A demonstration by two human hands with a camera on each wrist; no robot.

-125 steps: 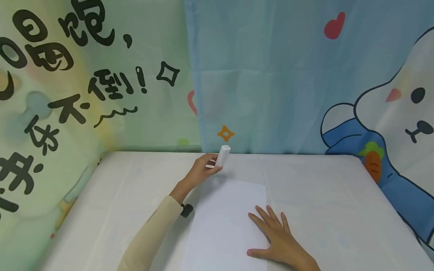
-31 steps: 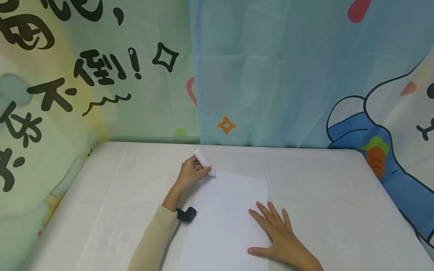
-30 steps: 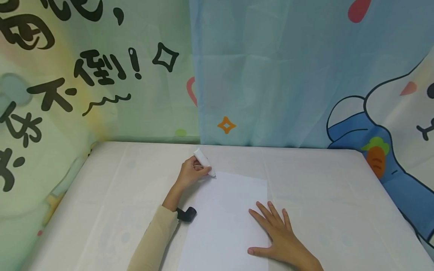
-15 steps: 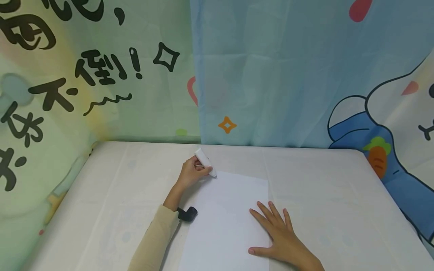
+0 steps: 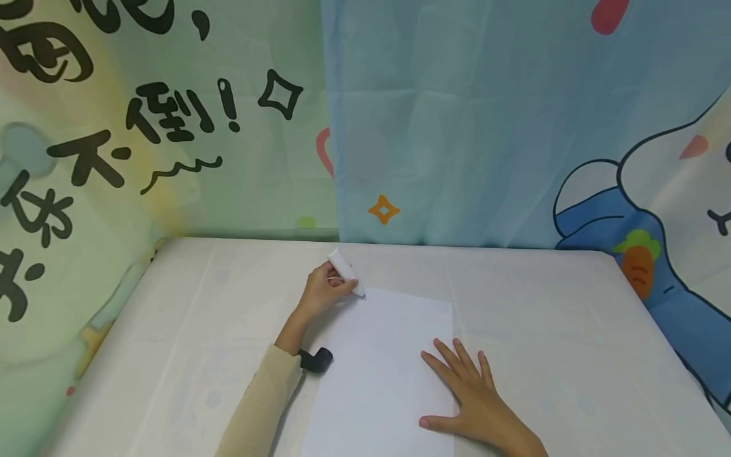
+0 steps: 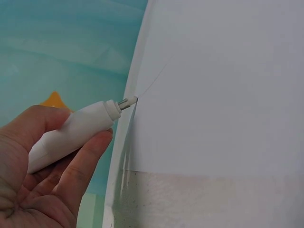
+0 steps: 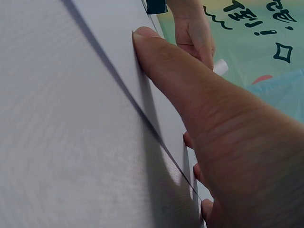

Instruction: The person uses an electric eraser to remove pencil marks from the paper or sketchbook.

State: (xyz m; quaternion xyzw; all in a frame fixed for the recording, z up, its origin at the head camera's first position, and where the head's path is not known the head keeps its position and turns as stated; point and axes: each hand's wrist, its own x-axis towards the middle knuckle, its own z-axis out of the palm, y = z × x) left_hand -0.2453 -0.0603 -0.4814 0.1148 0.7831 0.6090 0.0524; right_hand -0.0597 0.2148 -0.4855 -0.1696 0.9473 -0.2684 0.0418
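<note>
The fingers of the left hand (image 5: 320, 294) are curled round a white pen-like tool (image 6: 76, 130), the thumb and fingertips pinching its barrel from opposite sides. Just beyond those fingertips the barrel narrows to a slim metal tip (image 6: 124, 103), which points down at the far edge of a sheet of white paper (image 5: 382, 374); whether it presses on the sheet I cannot tell. The tool's thick end leans up and away, past the top of the same fingers. From the tip a faint, thin curved line (image 6: 157, 76) runs out across the paper. The right hand (image 5: 471, 403) lies nearer the person and to the right, its fingers spread well apart and thumb stretched sideways; the thumb and index fingertip rest on the paper, while the little finger lies past its right edge. Behind the left fingers, at the wrist, sits a small black device (image 5: 317, 361), then a beige sleeve (image 5: 259, 403). Around both hands spreads the counter (image 5: 542, 317), covered in white. Farther out, beyond the left fingers, hang a green cloth (image 5: 251, 206) with dark lettering and a blue cloth (image 5: 457, 146) showing an orange star (image 5: 384, 200), a rabbit figure (image 5: 657, 171) and a carrot (image 5: 638, 271).
</note>
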